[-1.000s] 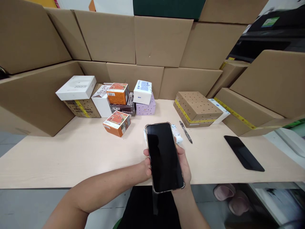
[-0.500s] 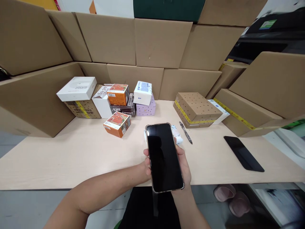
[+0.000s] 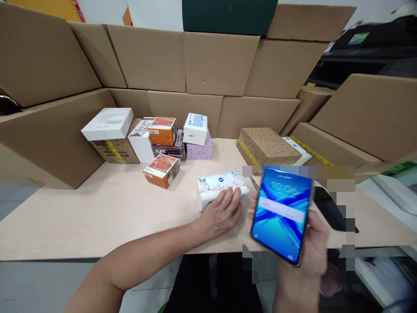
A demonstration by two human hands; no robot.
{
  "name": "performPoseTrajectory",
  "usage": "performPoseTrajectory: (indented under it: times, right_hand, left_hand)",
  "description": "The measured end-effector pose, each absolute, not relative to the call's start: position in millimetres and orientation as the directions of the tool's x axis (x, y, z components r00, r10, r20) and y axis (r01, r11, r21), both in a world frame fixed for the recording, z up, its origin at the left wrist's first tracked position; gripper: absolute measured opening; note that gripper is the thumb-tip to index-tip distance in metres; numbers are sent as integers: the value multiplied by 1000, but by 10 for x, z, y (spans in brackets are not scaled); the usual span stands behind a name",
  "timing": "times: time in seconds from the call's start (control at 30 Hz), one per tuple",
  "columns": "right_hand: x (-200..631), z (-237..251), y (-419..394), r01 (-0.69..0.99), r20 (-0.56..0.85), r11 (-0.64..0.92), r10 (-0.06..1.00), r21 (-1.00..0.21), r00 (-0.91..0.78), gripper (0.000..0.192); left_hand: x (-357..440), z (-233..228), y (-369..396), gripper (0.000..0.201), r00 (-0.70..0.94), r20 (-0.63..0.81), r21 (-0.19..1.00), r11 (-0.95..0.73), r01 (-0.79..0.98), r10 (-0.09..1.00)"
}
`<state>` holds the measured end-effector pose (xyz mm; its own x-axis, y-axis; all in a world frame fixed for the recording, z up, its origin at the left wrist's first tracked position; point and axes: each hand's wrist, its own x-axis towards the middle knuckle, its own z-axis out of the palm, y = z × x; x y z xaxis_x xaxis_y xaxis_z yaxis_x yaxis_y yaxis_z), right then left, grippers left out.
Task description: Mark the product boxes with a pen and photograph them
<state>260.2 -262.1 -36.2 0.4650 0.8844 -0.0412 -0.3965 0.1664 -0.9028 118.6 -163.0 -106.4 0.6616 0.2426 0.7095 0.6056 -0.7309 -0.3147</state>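
Observation:
My right hand grips a smartphone from behind, fingers curled around both edges. A blue lock screen glows on it; the phone is slightly blurred and tilted above the front right of the desk. My left hand lies palm down on the near side of a white tissue pack with a floral print. Its fingers are stretched over the top of the pack, and the thumb is hidden. Behind the phone, a pen is mostly covered. A dark flat slab, like a second phone or tablet, lies partly hidden at right.
An orange box sits left of the tissue pack. Behind it are stacked small boxes, including a white power bank box. A dotted carton stands back right. Cardboard walls enclose the desk's back and sides.
The phone has moved right, now in my right hand alone, and its dark screen has lit up. My left hand has let go of it and come onto the tissue pack.

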Motion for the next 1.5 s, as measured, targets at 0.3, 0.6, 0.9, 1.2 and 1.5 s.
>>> performPoseTrajectory:
  times: [0.3, 0.6, 0.9, 1.2, 1.5]
  right_hand:
    - [3973, -962, -2492, 853, 382, -424, 766, -304, 517, 70]
    - [3942, -921, -2423, 875, 196, -416, 863, -247, 466, 78]
    - [2970, -387, -1649, 842, 174, 259, 964, -473, -199, 74]
    - [2992, -363, -808, 965, 405, -82, 896, -249, 180, 59]
    - [2661, -142, -267, 972, 568, -89, 799, -217, 200, 48]
  left_hand:
    - [1162, -921, -1415, 21, 587, 808, -281, -849, 448, 43]
    - [1109, -893, -1174, 38, 543, 827, 45, -979, 199, 148]
    - [1084, -886, -1109, 34, 431, 893, 79, -988, 132, 129]
    - [1089, -920, -1231, 26, 457, 889, -76, -975, 210, 29]
    - [1147, -1005, -1291, 7, 741, 650, -240, -971, -10, -168]
